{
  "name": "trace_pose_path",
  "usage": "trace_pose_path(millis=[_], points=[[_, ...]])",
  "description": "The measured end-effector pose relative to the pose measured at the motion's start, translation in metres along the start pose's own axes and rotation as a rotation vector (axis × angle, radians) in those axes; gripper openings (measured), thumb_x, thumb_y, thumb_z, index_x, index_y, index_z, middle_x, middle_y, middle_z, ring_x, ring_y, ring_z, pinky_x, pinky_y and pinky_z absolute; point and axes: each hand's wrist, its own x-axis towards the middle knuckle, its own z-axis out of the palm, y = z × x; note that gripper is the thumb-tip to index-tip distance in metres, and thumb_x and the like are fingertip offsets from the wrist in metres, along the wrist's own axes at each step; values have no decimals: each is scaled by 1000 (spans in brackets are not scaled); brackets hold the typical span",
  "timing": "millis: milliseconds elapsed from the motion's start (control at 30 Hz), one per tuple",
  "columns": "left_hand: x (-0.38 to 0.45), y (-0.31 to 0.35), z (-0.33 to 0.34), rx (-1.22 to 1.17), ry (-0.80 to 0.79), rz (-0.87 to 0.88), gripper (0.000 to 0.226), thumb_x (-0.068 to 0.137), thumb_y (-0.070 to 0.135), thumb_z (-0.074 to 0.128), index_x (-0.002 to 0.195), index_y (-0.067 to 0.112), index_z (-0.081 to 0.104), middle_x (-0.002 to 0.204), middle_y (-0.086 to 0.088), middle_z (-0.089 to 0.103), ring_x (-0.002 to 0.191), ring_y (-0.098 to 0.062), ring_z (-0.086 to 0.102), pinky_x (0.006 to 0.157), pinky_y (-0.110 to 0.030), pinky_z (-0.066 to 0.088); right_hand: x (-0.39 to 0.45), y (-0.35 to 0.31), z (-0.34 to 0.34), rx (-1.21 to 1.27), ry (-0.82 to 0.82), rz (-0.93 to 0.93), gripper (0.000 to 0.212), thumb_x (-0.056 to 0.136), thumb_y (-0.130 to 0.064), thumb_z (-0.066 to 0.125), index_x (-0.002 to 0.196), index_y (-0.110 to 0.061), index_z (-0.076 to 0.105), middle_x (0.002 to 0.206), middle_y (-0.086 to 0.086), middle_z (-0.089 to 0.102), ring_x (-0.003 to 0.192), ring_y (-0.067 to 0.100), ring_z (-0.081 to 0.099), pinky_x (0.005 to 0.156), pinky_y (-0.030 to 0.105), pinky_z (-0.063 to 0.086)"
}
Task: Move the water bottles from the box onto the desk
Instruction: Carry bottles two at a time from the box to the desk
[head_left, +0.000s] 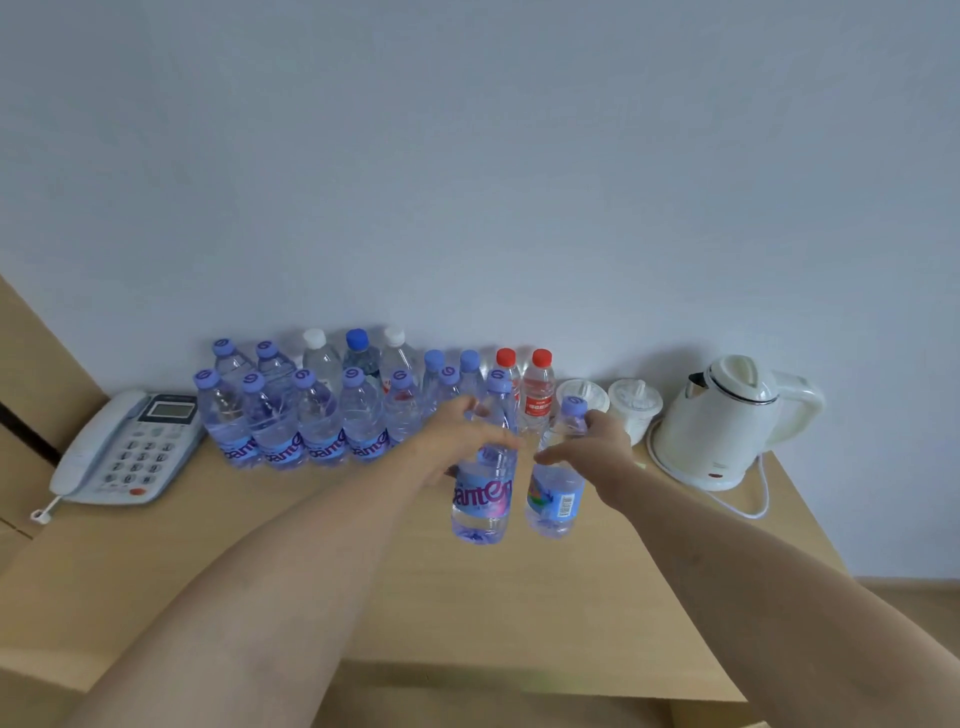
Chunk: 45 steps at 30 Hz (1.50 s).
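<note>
My left hand grips a clear water bottle with a purple cap and blue label around its upper half. My right hand grips a second purple-capped bottle just to the right of the first. Both bottles stand upright at the wooden desk, their bases on or just above its top. Behind them, several more bottles stand in rows against the wall, most with purple caps, a few with white, blue or red caps. The box is out of view.
A grey desk telephone lies at the left end of the desk. A white electric kettle with its cord stands at the right, beside two white lidded cups. The desk's front edge runs below my forearms.
</note>
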Motion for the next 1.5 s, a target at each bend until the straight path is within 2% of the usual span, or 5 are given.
trace_pose_path(millis=[500, 800, 967, 1167, 1500], points=[[21, -23, 6, 97, -11, -112, 87, 48, 28, 98, 124, 33, 53, 118, 9, 62, 105, -20, 64, 74, -38, 56, 52, -10, 3, -210, -139, -121, 53, 72, 24, 67, 102, -20, 69, 91, 0, 65, 73, 10, 60, 38, 9, 42], [33, -30, -2, 83, 39, -127, 82, 58, 18, 98, 127, 26, 54, 125, 1, 63, 112, -26, 65, 95, -49, 58, 63, -31, 16, -548, -7, -130, 42, 69, -45, 89, 92, -16, 68, 86, 2, 69, 80, 20, 66, 62, 33, 50], [37, -29, -4, 66, 54, -115, 84, 56, 18, 99, 124, 30, 52, 119, 6, 61, 109, -22, 63, 88, -39, 57, 70, -33, 27, -413, 69, -203, 34, 75, 3, 66, 107, -8, 69, 87, 5, 66, 81, 24, 63, 70, 38, 53], [46, -29, -5, 77, 54, -95, 91, 56, 18, 98, 134, 27, 51, 127, 3, 60, 116, -24, 60, 95, -42, 56, 76, -28, 24, -463, 64, -143, 44, 69, -39, 88, 97, -14, 65, 85, 0, 65, 85, 23, 64, 70, 38, 54], [50, -29, -10, 75, 64, -79, 87, 58, 13, 97, 133, 27, 54, 131, 4, 56, 120, -25, 56, 97, -41, 54, 82, -33, 34, -230, 63, -225, 42, 72, 4, 73, 108, -16, 70, 90, 5, 67, 92, 31, 66, 84, 48, 58]])
